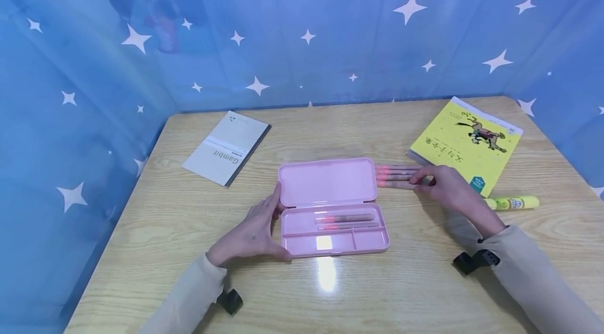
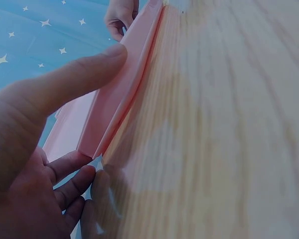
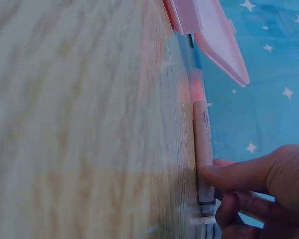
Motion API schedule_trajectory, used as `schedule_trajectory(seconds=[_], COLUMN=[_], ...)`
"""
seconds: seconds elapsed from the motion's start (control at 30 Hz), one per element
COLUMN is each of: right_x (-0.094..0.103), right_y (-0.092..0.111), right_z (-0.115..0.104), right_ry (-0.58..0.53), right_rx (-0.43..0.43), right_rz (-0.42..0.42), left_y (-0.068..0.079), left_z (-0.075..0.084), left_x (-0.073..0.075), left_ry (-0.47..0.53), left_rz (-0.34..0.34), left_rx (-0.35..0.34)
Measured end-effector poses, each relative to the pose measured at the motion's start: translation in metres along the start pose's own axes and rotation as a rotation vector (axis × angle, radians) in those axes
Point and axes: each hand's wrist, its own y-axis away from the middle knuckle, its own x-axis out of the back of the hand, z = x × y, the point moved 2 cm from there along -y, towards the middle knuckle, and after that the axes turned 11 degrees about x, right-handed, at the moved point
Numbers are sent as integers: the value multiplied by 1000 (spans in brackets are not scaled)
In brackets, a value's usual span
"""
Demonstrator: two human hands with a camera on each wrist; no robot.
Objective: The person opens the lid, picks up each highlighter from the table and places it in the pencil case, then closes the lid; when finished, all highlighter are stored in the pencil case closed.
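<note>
Pink plastic: one pencil case (image 1: 299, 245), lid (image 1: 327, 182) laid back toward 12 o'clock, on a wood-grain table (image 1: 368, 297). Two slim pens (image 1: 351, 217) lie in its long far compartment.

Item, right hand (image 1: 443, 187): at the case's 3 o'clock. Thumb and fingertips are drawn nearly together, pinching one pinkish pen (image 3: 203, 129), the nearest of a row. The grip sits toward the pen's 3 o'clock end; the barrel runs from the fingertips toward 9 o'clock, its brighter pink end just beside the case. In the right wrist view the thumb lies across the barrel, with dark bands below it at 6 o'clock. Whether this pen is lifted cannot be told.

Item, other pens (image 1: 394, 172): side by side, on the gripped pen's 12 o'clock side, at the case's 2 o'clock.

Item, left hand (image 1: 250, 232): between the case's 8 and 9 o'clock, thumb and fingers spread wide, thumb against the near wall, fingertips touching the 9 o'clock end.

Item, surroundings: pale notebook (image 1: 226, 148), 10 o'clock; yellow book (image 1: 467, 140), 2 o'clock; yellow stick (image 1: 516, 203), 3 o'clock, past the right hand.
</note>
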Motion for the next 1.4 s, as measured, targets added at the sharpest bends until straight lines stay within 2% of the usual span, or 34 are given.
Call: schedule_trajectory(seconds=[0.23, 0.33, 0.43, 0.7, 0.83, 0.97, 1.2, 1.3, 1.4], right_x=[2, 5, 10, 27, 25, 12, -15, -24, -31], right_y=[0, 1, 4, 7, 9, 9, 7, 7, 7], right_z=[-3, -5, -9, -23, -37, -54, -73, -76, -76], right_ry=[-9, -17, -26, 27, 0, -61, -156, -192, -222], right_rx=[27, 44, 60, 106, 128, 171, 316, 329, 304], right_rz=[-9, 12, 51, 229, 264, 231, 138, 94, 52], left_y=[-1, 0, 0, 0, 0, -1, -1, 0, 1], left_z=[0, 0, 0, -1, -1, -1, 0, 0, -1], left_x=[1, 0, -2, -1, 0, 0, 0, -1, -1], left_ry=[2, 15, 25, 33, 11, -5, 1, 5, 15], left_rz=[2, -1, -9, -3, -2, -4, -2, -5, -13], left_rx=[-8, -4, -7, -33, -24, -19, -4, -3, 4])
